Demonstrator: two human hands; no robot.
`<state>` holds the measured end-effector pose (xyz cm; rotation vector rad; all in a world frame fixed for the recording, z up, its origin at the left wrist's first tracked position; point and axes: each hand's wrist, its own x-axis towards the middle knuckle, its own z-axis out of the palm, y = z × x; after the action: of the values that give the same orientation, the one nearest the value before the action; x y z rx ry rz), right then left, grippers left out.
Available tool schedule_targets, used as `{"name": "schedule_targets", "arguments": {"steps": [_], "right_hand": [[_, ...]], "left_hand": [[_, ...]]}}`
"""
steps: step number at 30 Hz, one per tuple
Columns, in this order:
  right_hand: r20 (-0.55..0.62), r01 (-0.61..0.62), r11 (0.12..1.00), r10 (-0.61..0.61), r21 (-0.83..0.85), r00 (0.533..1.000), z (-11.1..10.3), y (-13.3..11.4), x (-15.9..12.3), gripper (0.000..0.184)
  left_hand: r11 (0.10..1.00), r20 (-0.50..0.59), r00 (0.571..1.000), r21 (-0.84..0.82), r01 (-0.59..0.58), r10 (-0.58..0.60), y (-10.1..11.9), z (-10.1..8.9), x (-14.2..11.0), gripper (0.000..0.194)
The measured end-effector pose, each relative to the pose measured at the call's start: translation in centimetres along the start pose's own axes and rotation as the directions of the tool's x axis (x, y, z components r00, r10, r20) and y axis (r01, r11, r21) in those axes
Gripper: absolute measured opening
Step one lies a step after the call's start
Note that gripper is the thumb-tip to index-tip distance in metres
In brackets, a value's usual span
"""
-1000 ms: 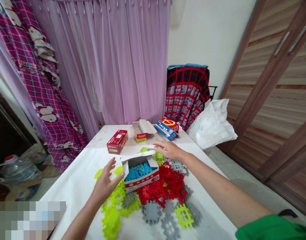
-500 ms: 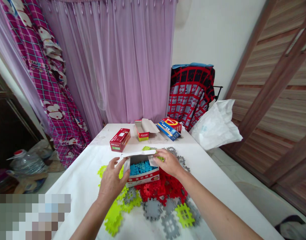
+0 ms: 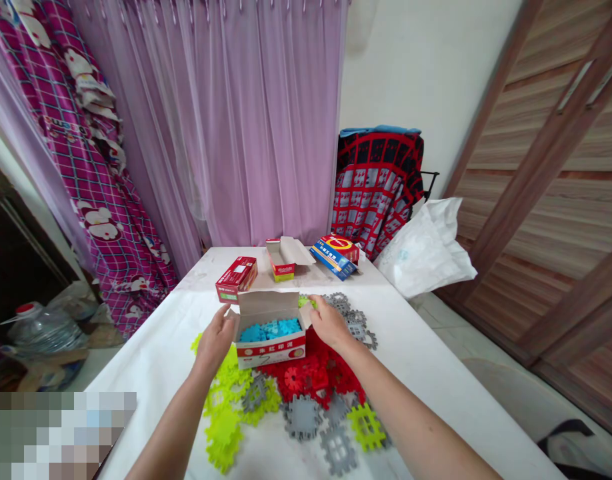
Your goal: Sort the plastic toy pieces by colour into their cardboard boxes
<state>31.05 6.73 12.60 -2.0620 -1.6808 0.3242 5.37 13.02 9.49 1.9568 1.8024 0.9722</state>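
Observation:
A small red and white carton (image 3: 271, 352) stands open on the white table (image 3: 426, 373), its lid flap upright, with blue puzzle pieces (image 3: 270, 330) inside. My left hand (image 3: 217, 338) grips the carton's left end, fingers curled on the side flap. My right hand (image 3: 326, 323) holds the right end in the same way. Around and under the carton lie red pieces (image 3: 316, 375), lime green pieces (image 3: 226, 427) and grey pieces (image 3: 303, 421).
At the table's far end are a closed red box (image 3: 236, 279), an open red and yellow box (image 3: 284, 259) and a blue and red box (image 3: 336, 256). A white plastic bag (image 3: 426, 248) hangs off the right edge. Purple curtains hang behind; a water bottle (image 3: 39, 328) lies at left.
Both hands came in from apart and took hold of the carton's ends. The lid flap, which lay forward over the opening, now stands upright and the blue pieces show fully.

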Motion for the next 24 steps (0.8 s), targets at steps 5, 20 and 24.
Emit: {"name": "schedule_targets", "arguments": {"steps": [5, 20, 24], "right_hand": [[-0.092, 0.05, 0.999, -0.048, 0.019, 0.995, 1.2, 1.5, -0.9, 0.036], [0.217, 0.296, 0.921, -0.244, -0.255, 0.945, -0.4, -0.7, 1.4, 0.051], [0.273, 0.231, 0.952, -0.172, -0.202, 0.946, -0.2, -0.9, 2.5, 0.052]], "left_hand": [[0.999, -0.156, 0.987, 0.025, -0.036, 0.04, -0.5, -0.1, -2.0, 0.046], [0.938, 0.315, 0.924, 0.193, -0.287, 0.218, 0.1, -1.7, 1.0, 0.045], [0.974, 0.439, 0.89, 0.119, -0.195, 0.124, -0.5, -1.0, 1.9, 0.038]]}}
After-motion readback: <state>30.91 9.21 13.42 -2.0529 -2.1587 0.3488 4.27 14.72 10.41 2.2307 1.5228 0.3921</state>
